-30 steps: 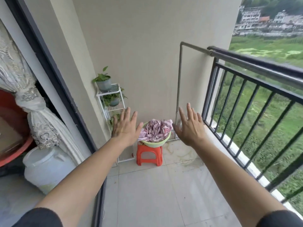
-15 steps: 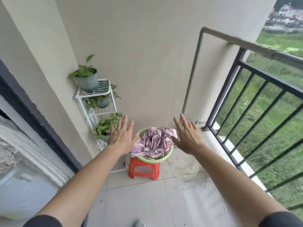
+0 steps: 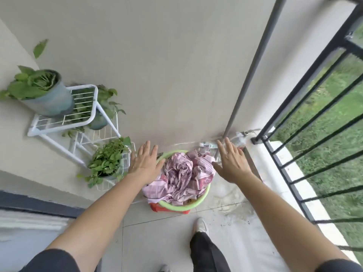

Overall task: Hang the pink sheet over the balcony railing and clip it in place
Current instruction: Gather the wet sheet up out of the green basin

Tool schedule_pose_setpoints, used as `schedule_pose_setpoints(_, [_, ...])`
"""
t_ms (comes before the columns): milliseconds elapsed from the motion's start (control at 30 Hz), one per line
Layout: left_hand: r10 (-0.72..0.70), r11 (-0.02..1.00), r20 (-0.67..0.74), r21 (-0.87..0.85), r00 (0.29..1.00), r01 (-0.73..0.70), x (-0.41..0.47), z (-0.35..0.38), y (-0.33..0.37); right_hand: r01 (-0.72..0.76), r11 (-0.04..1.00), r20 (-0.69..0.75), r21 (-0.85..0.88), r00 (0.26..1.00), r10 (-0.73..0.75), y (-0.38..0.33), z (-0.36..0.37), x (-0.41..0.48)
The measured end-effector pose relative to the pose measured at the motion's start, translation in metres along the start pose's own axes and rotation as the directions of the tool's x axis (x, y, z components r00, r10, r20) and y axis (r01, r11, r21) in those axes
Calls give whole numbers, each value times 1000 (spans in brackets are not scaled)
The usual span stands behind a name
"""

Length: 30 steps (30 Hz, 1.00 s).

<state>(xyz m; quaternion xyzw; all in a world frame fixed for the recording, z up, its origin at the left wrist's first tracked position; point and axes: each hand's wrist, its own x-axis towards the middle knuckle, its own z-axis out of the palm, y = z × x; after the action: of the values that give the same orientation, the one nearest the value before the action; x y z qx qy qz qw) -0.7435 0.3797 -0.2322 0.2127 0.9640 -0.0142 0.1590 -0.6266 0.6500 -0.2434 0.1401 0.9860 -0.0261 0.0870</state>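
A crumpled pink checked sheet (image 3: 182,175) fills a light green basin (image 3: 183,205) that stands on an orange stool (image 3: 167,210) by the end wall. My left hand (image 3: 144,163) hovers with fingers spread over the basin's left rim. My right hand (image 3: 231,163) is held flat and spread just right of the sheet. Neither hand holds anything. The black balcony railing (image 3: 306,122) runs along the right side. I see no clips.
A white wire plant rack (image 3: 78,118) with potted green plants stands at the left of the basin. A grey pole (image 3: 253,67) rises by the wall. Small bottles (image 3: 208,148) lie behind the basin. My leg and shoe (image 3: 202,228) are on the tiled floor.
I have stepped closer, and the view has tilted down onto the basin. Both hands have come nearer to the sheet, staying spread on either side of it.
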Motion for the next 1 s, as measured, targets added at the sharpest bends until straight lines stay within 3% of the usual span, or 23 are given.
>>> schedule_pose_setpoints(200, [-49,998,233,-25,971,57,71,66,23,22,999,279,43,960,-33,23,71,86])
schedule_pose_setpoints(467, [-96,987,417,-77,904,141,160,193,31,33,997,457,75,887,-64,14,199,165])
schedule_pose_setpoints(667, [-167,966,429,-108,888,234,216,293,11,-82,969,393,232,919,-16,-37,308,195])
schedule_pose_setpoints(800, [-91,987,400,-87,912,136,230,336,-17,-119,953,354,278,935,14,-65,350,206])
schedule_pose_setpoints(900, [-62,992,429,-76,901,105,232,352,-33,-21,988,247,150,969,-17,-67,364,214])
schedule_pose_setpoints(1000, [-140,978,375,-89,916,186,238,360,-24,52,998,205,39,977,-59,-61,378,225])
